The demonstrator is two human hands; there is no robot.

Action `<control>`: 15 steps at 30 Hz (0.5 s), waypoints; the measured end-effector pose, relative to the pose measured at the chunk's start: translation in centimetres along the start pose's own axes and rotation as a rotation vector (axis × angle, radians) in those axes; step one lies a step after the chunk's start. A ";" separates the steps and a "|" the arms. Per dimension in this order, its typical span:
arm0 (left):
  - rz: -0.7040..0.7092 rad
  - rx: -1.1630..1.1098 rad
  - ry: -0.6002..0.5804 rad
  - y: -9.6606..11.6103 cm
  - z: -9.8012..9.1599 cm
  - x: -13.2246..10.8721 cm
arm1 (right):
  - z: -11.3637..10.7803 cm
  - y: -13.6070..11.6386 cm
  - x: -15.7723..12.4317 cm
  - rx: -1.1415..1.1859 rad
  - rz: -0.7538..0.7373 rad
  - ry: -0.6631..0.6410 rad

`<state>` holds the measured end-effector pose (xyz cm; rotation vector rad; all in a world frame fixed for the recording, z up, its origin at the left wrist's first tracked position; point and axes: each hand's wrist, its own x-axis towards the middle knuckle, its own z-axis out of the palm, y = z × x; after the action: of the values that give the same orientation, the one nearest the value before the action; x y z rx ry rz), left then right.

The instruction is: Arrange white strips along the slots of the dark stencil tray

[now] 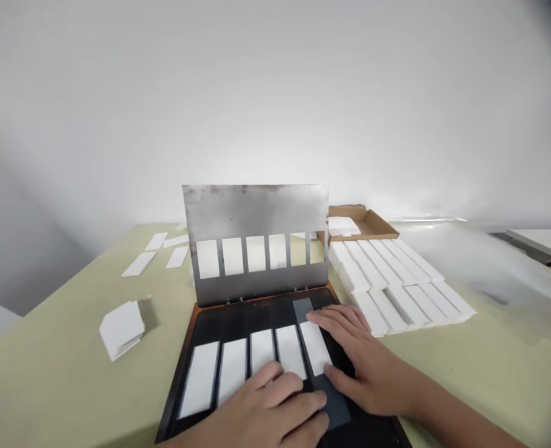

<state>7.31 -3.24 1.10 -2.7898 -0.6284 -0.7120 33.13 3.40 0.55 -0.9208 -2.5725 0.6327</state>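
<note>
Jig base sits flat on the pale yellow-green table: matte black tray, thin brown rim, long parallel slots. Steel plate, hinged on the tray's far edge, stands upright: dull smudged metal with six rectangular windows cut in a row. Four white strips lie flat in the left slots, smooth, matte, square-cornered. Next slot holds a dark grey strip, longer than the whites, with a fifth white strip lying on top of it. Right hand grip is open: fingers flat and spread, fingertips at that strip's right edge and far end, thumb by its near end. Left hand rests knuckles-up over the near ends of the middle strips, fingers curled; cannot tell whether that grip pinches anything. Right of the jig, stacked white strips lie in tight touching rows close to the tray's edge, with an open cardboard box behind them. Left side has more room: a small fanned stack of white cards well apart from the tray, loose white strips farther back toward the table's far edge.
</note>
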 end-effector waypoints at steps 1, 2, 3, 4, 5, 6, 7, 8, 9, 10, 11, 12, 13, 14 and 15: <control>-0.018 -0.013 0.011 -0.2 0.2 0.0 | 0.0 0.2 0.0 0.001 0.005 -0.008; -0.029 -0.026 0.017 -0.3 0.3 -0.1 | 0.0 0.3 0.0 0.001 0.007 -0.012; -0.037 -0.038 0.015 -0.5 0.4 -0.1 | 0.1 0.5 0.1 0.000 0.007 -0.013; -0.039 -0.048 0.009 -0.5 0.5 -0.1 | 0.1 0.6 0.1 -0.001 0.005 -0.011; -0.042 -0.053 0.006 -0.6 0.5 0.0 | 0.1 0.6 0.1 -0.004 0.001 -0.008; -0.049 -0.057 0.003 -0.6 0.5 0.0 | 0.1 0.6 0.1 -0.006 -0.001 -0.005; -0.056 -0.058 0.001 -0.5 0.5 0.0 | 0.1 0.6 0.1 -0.008 -0.004 -0.003; -0.061 -0.059 -0.003 -0.5 0.5 0.0 | 0.1 0.6 0.1 -0.011 -0.007 -0.001; -0.063 -0.058 -0.006 -0.4 0.4 0.0 | 0.1 0.6 0.1 -0.013 -0.010 0.002; -0.063 -0.055 -0.012 -0.4 0.4 0.0 | 0.1 0.5 0.1 -0.015 -0.012 0.006; -0.061 -0.054 -0.019 -0.3 0.4 -0.1 | 0.1 0.5 0.1 -0.016 -0.013 0.008; -0.058 -0.051 -0.025 -0.3 0.4 -0.1 | 0.1 0.5 0.1 -0.017 -0.013 0.011; -0.060 -0.045 -0.028 -0.3 0.4 -0.1 | 0.1 0.4 0.1 -0.017 -0.012 0.013; -0.065 -0.040 -0.036 -0.2 0.3 -0.2 | 0.1 0.4 0.1 -0.014 -0.010 0.017; -0.069 -0.034 -0.043 -0.1 0.3 -0.2 | 0.1 0.4 0.1 -0.007 -0.006 0.023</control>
<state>7.22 -3.11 0.74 -2.8343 -0.7298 -0.6832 33.22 3.74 0.25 -0.9168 -2.5579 0.6085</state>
